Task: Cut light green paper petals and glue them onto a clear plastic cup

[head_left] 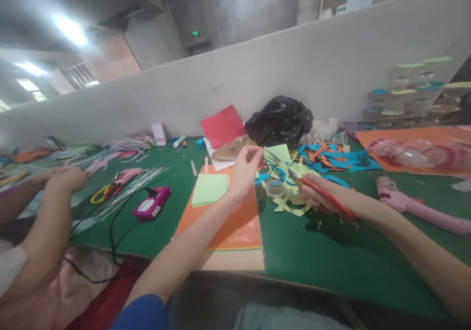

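Observation:
My left hand (247,169) pinches the edge of a light green piece of paper (279,153) above the table. In my right hand (317,192) is a pair of scissors (327,196) with red-orange handles, its blades pointing left and reaching the paper. Underneath lie yellow-green paper scraps (300,205) and a small clear plastic cup (275,189). Left of these, a stack of light green paper squares (210,189) rests on orange sheets (237,227).
Blue and orange strips (331,157), a black plastic bag (279,121) and a pink glue gun (419,205) surround my work. Leftward are a purple device (152,204) with a cable, pliers (110,190) and a co-worker's hands (68,178). Cups with coloured paper tops (408,92) stand back right.

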